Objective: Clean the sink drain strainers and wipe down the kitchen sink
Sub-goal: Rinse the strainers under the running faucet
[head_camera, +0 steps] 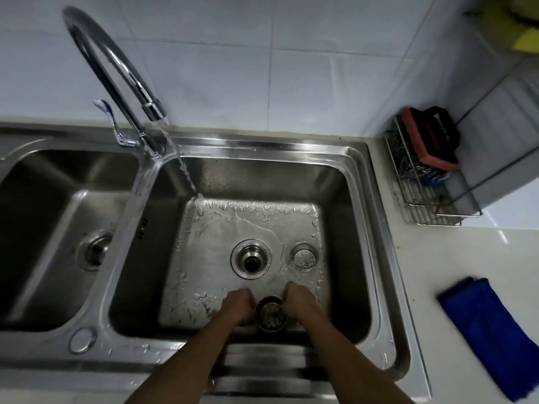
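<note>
Behind, white tiles (pixel 233 68) back the wet steel sink (pixel 262 147); left hand (pixel 237 304) and right hand (pixel 299 300) clasp one strainer (pixel 271 316), grips curled.

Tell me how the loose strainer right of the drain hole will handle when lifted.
The loose strainer looks like thin perforated metal, so probably stiff and light. It lies on the wet sink floor, so likely slippery. Being round, it may roll if set on edge.

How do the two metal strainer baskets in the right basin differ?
The held round metal strainer basket is clasped between left hand and right hand; the loose round metal strainer basket lies untouched on the basin floor beside the open drain. The held one looks darker inside, the loose one brighter. Both are perforated.
</note>
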Motion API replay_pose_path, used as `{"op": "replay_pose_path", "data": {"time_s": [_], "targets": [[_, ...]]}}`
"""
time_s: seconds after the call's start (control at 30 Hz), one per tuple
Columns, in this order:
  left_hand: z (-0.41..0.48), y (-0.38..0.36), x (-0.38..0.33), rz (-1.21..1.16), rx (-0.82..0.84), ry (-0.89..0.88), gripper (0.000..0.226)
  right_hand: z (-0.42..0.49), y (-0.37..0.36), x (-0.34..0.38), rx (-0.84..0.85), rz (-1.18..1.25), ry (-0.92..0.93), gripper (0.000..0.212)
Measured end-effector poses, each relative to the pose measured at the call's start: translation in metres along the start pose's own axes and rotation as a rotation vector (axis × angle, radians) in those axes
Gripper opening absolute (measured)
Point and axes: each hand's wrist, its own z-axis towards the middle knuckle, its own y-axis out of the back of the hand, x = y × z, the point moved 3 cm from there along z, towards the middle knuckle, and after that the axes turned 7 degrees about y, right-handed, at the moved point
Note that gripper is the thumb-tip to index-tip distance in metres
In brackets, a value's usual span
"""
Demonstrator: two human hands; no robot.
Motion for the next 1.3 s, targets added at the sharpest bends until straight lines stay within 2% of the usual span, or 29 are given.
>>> {"op": "replay_pose_path", "data": {"time_s": [0.17,0.27,0.3,0.37,0.43,0.5,0.57,0.7,0.8,0.87,1.0,1.17,1.3], "targets": [[0.002,-0.005,-0.001,0.072,-0.002,-0.008,0.029,0.008,-0.009,-0.005,-0.029,0.06,-0.029,0.028],[-0.009,0.011,0.002,-0.019,-0.081,-0.024,0.024,0.002,0.002,0.005,-0.073,0.136,0.01,0.016],[-0.015,0.021,0.003,-0.128,-0.111,-0.029,0.017,-0.001,0.009,0.01,-0.094,0.222,0.034,0.011],[-0.022,0.041,0.009,-0.479,-0.13,-0.055,0.007,-0.005,0.029,0.024,-0.14,0.435,0.058,0.027],[-0.031,0.069,0.015,-0.814,-0.094,-0.093,0.019,-0.009,0.058,0.049,-0.2,0.549,0.099,0.031],[-0.041,0.104,0.018,-0.997,-0.146,-0.13,0.022,-0.005,0.085,0.078,-0.253,0.628,0.179,0.026],[-0.056,0.146,0.02,-1.093,-0.292,-0.157,0.02,-0.007,0.112,0.112,-0.296,0.696,0.26,0.024],[-0.085,0.218,0.025,-1.152,-0.614,-0.193,0.021,-0.013,0.158,0.174,-0.416,0.765,0.394,0.027],[-0.116,0.255,0.022,-1.108,-0.753,-0.212,0.004,-0.02,0.183,0.213,-0.474,0.789,0.449,0.03],[-0.129,0.273,0.019,-1.058,-0.798,-0.203,0.014,-0.025,0.194,0.23,-0.506,0.803,0.48,0.026],[-0.137,0.294,0.012,-0.996,-0.804,-0.224,0.022,-0.057,0.207,0.25,-0.535,0.872,0.505,0.013],[-0.129,0.3,0.005,-0.989,-0.781,-0.289,0.027,0.0,0.209,0.236,-0.546,0.923,0.477,0.014],[-0.125,0.294,-0.004,-1.075,-0.729,-0.356,0.025,-0.015,0.211,0.224,-0.581,0.956,0.429,0.021]]}}
